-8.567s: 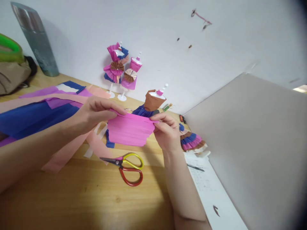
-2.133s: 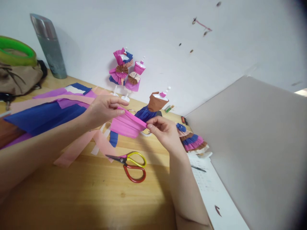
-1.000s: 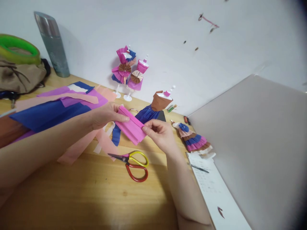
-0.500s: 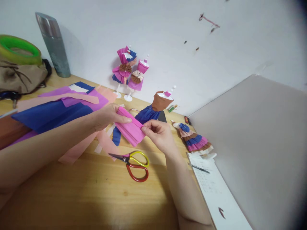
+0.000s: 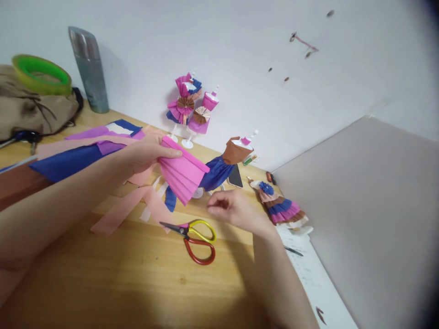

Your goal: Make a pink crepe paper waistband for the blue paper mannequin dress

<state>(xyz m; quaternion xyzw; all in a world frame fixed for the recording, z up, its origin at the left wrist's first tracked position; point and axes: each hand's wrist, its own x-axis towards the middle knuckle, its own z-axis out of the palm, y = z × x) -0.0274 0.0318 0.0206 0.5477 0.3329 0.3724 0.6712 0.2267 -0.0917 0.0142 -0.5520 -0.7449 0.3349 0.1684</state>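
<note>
Between thumb and fingers, my left hand [image 5: 154, 148] grips a pleated piece of pink crepe paper [image 5: 183, 171] by its folded top band, the pleats fanning downward. My right hand [image 5: 229, 208] is apart from the paper, to its lower right, with fingers curled and fingertips pressed together; whether anything small is in them I cannot make out. Behind the paper stands a small dress form [image 5: 236, 153] in a brown top and blue skirt. Scissors [image 5: 192, 237] with one yellow and one red handle lie on the table below the paper.
Coloured crepe paper sheets [image 5: 68, 160] and peach strips [image 5: 120, 210] lie at left. A bottle [image 5: 91, 73], a bag [image 5: 37, 109] and a tape roll [image 5: 43, 73] stand behind. Two dressed forms [image 5: 192, 107] lean near the wall; a phone [image 5: 235, 177] and another layered dress [image 5: 283, 205] are at right.
My right hand has let go of the pink paper's edge and moved down and right. The paper's pleats have spread wider, still in my left hand. The view has shifted slightly.
</note>
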